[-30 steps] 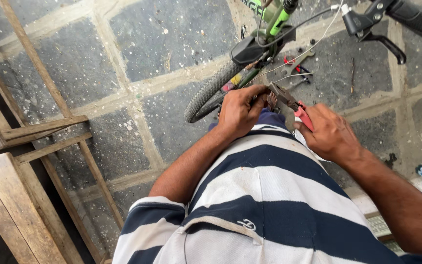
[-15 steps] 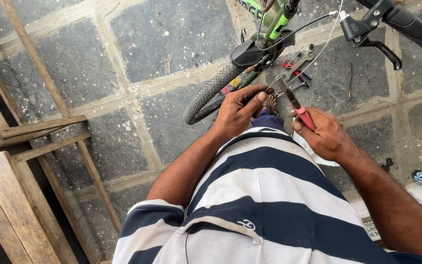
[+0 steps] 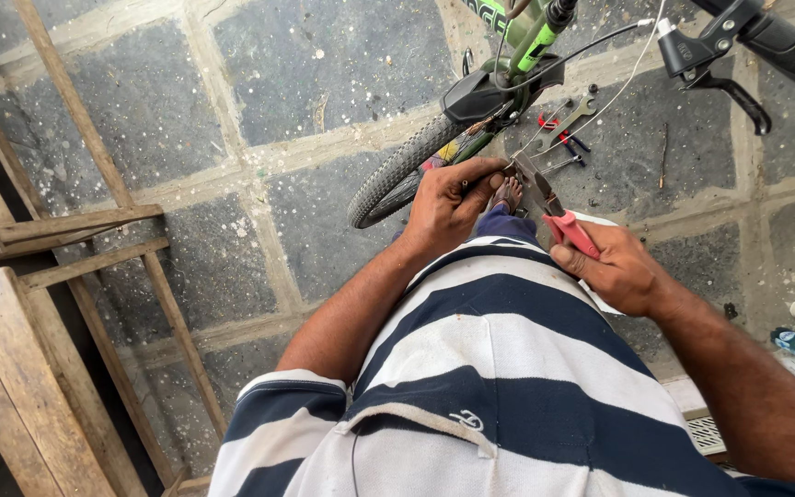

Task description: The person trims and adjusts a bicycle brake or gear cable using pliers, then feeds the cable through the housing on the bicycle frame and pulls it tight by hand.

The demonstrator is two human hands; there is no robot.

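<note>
Pliers [image 3: 554,213], red-handled, sit in the right hand [image 3: 620,273], fingers wrapped round the grips, nose pointing up-left toward the left hand [image 3: 448,204]. Left hand pinches the thin cable [image 3: 591,112] end between thumb and fingers, just beside the plier tips; whether the tips bite the cable cannot be told. Cable runs up and away from both hands to the brake lever [image 3: 712,48], slack and loose. Judged: cable is threaded at the lever but not yet trimmed or fixed at its free end. Tyre [image 3: 396,175] lies just beyond the left knuckles. Spanner [image 3: 570,120] and small tools rest on the floor [image 3: 324,64] past the hands. Both forearms reach forward, wrists bent inward.
</note>
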